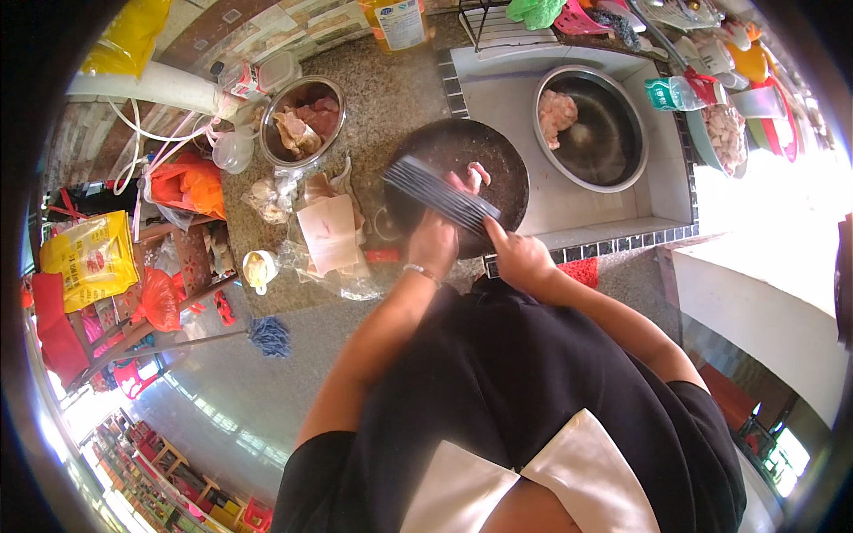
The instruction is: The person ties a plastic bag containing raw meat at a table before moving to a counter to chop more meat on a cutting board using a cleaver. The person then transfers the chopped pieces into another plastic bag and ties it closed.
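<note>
My right hand (523, 260) grips a wide-bladed cleaver (440, 193) whose blade is blurred and slants across a round, dark chopping board (510, 200). Behind the blade, my left hand (430, 243) holds a piece of raw meat (477, 174) on the board. The blade hides part of that hand's fingers. To the left, a steel bowl (266, 133) contains larger chunks of raw meat (303, 126). On the right, a steel basin (596, 186) in the sink holds a pale, fatty lump of meat (556, 116).
The tiled sink (613, 210) adjoins the stone counter (386, 86). Left of the board lie a pinkish sheet (328, 230), garlic in a bag (270, 203) and a small white cup (258, 270). An oil bottle (400, 26) stands behind. A bowl of cut meat (726, 140) sits beyond the sink.
</note>
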The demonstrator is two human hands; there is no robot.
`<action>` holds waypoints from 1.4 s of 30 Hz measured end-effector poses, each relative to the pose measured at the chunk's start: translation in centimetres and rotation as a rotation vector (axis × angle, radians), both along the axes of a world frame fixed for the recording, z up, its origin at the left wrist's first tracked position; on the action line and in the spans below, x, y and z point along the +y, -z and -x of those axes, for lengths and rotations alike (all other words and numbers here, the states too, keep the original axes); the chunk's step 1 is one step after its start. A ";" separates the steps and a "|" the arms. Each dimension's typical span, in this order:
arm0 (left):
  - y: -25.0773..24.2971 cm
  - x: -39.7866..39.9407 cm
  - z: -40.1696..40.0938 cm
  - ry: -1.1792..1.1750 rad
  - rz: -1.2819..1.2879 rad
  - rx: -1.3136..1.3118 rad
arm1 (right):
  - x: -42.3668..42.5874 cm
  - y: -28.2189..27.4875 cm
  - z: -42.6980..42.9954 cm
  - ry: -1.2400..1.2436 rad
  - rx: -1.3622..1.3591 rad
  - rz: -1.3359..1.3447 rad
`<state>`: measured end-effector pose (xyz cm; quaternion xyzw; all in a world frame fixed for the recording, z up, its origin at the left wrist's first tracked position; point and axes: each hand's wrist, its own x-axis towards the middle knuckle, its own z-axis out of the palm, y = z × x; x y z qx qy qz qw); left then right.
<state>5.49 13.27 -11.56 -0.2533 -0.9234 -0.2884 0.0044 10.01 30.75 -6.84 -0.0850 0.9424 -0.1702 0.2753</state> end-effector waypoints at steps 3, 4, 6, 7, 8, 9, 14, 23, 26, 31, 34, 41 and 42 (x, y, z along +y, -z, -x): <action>0.4 -0.6 -0.1 -0.018 -0.031 -0.141 | 3.1 -0.6 -1.4 0.015 0.054 0.077; -0.2 -0.6 -0.2 0.002 -0.099 -0.092 | 3.7 -0.8 -1.0 0.059 0.004 0.084; -0.1 -0.5 -0.5 -0.019 -0.167 -0.072 | 3.7 -1.0 -0.5 0.091 0.071 0.167; 0.0 -0.5 -0.6 -0.040 -0.233 -0.051 | 3.7 -1.0 -0.4 0.123 0.141 0.252; 0.1 -0.5 -0.7 -0.037 -0.232 -0.052 | 3.8 -0.7 -0.5 0.087 0.160 0.241; 0.4 -0.7 -0.9 -0.031 -0.173 -0.076 | 3.7 -1.1 -0.7 0.088 0.157 0.245; 2.3 -1.4 -0.9 0.028 0.028 0.069 | 3.8 0.8 -4.2 -0.079 0.080 0.092; 1.4 -1.3 -0.7 0.023 0.044 -0.123 | -2.4 1.5 3.1 -0.107 0.193 -0.021; 1.5 -1.4 -1.2 -0.026 0.052 -0.046 | -0.1 0.1 1.3 -0.128 0.095 -0.068; 0.7 -1.4 -1.2 -0.040 -0.108 0.036 | 4.5 -1.3 0.2 0.053 0.066 0.222; 1.1 -1.3 -1.3 -0.014 -0.140 0.029 | 4.4 -1.5 0.2 0.070 0.115 0.305; 3.5 -2.3 -1.9 0.006 0.184 -0.007 | 3.7 -0.5 -3.8 -0.086 -0.032 0.035; 3.2 -2.0 -1.7 -0.015 0.079 0.020 | 2.6 -1.2 -2.8 -0.093 -0.104 -0.003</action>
